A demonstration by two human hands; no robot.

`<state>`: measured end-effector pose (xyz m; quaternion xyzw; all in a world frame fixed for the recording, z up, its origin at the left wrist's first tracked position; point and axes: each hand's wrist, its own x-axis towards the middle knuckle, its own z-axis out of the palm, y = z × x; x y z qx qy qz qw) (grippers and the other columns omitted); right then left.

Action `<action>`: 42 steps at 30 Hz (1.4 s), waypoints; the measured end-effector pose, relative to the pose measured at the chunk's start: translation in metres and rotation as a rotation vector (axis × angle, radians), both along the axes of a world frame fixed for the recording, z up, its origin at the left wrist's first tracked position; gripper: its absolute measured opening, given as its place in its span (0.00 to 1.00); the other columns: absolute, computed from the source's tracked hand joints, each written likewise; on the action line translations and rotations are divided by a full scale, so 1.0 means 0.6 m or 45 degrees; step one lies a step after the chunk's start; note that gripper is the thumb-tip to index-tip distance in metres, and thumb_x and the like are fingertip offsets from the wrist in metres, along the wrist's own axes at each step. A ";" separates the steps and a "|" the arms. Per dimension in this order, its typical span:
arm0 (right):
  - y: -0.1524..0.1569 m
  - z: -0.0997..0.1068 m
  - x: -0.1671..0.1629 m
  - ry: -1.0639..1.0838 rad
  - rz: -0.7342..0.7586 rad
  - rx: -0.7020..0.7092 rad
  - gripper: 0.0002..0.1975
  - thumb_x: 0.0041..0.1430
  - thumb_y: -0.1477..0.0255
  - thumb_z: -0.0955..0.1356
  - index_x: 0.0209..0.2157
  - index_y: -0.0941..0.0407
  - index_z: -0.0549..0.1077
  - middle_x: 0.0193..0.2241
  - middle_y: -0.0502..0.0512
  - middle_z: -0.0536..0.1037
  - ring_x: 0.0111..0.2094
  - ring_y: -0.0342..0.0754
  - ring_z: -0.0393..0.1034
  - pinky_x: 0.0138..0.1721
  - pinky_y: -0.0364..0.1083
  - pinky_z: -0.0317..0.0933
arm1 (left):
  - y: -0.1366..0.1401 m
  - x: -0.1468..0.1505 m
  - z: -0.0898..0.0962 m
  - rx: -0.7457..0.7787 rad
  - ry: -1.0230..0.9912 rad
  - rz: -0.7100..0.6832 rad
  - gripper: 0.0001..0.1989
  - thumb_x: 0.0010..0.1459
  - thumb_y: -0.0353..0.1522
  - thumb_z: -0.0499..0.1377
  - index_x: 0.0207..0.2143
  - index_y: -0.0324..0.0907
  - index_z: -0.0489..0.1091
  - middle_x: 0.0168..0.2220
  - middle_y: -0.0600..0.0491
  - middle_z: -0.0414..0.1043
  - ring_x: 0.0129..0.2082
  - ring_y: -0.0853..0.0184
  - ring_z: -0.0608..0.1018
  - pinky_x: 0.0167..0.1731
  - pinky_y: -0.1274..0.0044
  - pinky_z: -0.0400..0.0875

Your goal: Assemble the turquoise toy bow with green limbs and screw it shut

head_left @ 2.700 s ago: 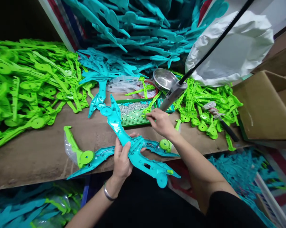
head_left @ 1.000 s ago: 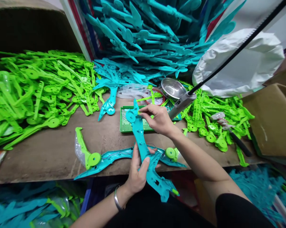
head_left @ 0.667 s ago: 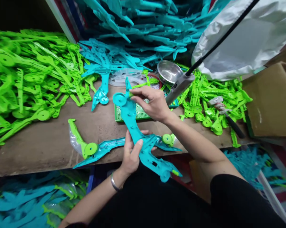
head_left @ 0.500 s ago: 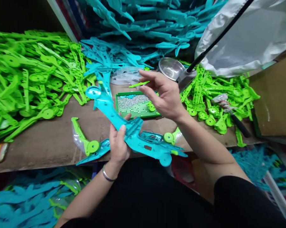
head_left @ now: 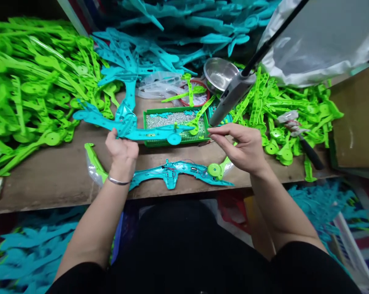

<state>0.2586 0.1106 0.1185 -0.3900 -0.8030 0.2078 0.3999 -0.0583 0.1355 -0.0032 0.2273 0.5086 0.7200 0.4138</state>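
My left hand [head_left: 122, 151] grips a turquoise plastic shell half [head_left: 150, 134] from below, its fingers partly hidden behind the part. The shell is raised in front of the green tray. My right hand [head_left: 239, 147] is closed in a pinch just below the tip of a hanging electric screwdriver [head_left: 230, 100]; whatever is between its fingertips is too small to make out. On the table before me lies another turquoise shell half [head_left: 170, 176] with thin wires inside. Lime-green arms sit at its ends, the left arm [head_left: 94, 161] and the right arm [head_left: 215, 170].
A green tray [head_left: 145, 122] holds many small screws. Behind it are a metal bowl [head_left: 219, 73] and a red-rimmed basket [head_left: 207, 96]. Lime-green parts pile up left [head_left: 34, 90] and right [head_left: 273, 110], turquoise parts [head_left: 184, 36] at the back. A black-handled tool [head_left: 310, 157] lies right.
The turquoise shell half has turned and moved up and left with my left hand. My right hand has moved right and down, and the small green piece it pinched is no longer distinct.
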 end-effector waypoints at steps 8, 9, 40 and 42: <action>-0.032 -0.025 0.027 -0.153 -0.009 -0.144 0.09 0.63 0.73 0.69 0.42 0.53 0.80 0.38 0.53 0.84 0.38 0.47 0.79 0.42 0.48 0.72 | -0.020 -0.022 -0.030 -0.120 0.237 -0.091 0.07 0.59 0.40 0.55 0.31 0.48 0.63 0.38 0.58 0.77 0.60 0.63 0.71 0.50 0.63 0.69; -0.038 -0.029 0.030 -0.198 0.004 -0.168 0.09 0.63 0.73 0.69 0.43 0.53 0.80 0.39 0.53 0.84 0.39 0.47 0.79 0.42 0.49 0.72 | -0.034 -0.028 -0.027 -0.205 0.259 -0.153 0.07 0.59 0.39 0.55 0.32 0.47 0.62 0.39 0.58 0.76 0.58 0.62 0.72 0.49 0.64 0.70; -0.112 -0.104 -0.001 -0.390 -0.030 -0.363 0.08 0.66 0.74 0.65 0.39 0.56 0.77 0.35 0.56 0.82 0.38 0.50 0.75 0.42 0.50 0.68 | -0.146 0.056 0.064 0.084 1.785 -1.206 0.07 0.63 0.28 0.51 0.37 0.44 0.69 0.38 0.49 0.73 0.41 0.59 0.74 0.43 0.67 0.70; -0.118 -0.112 -0.005 -0.389 -0.008 -0.403 0.07 0.64 0.75 0.66 0.37 0.56 0.76 0.34 0.56 0.81 0.37 0.49 0.75 0.42 0.50 0.67 | -0.151 0.054 0.069 0.088 1.719 -1.166 0.07 0.63 0.29 0.52 0.38 0.44 0.70 0.38 0.50 0.74 0.40 0.60 0.76 0.42 0.68 0.70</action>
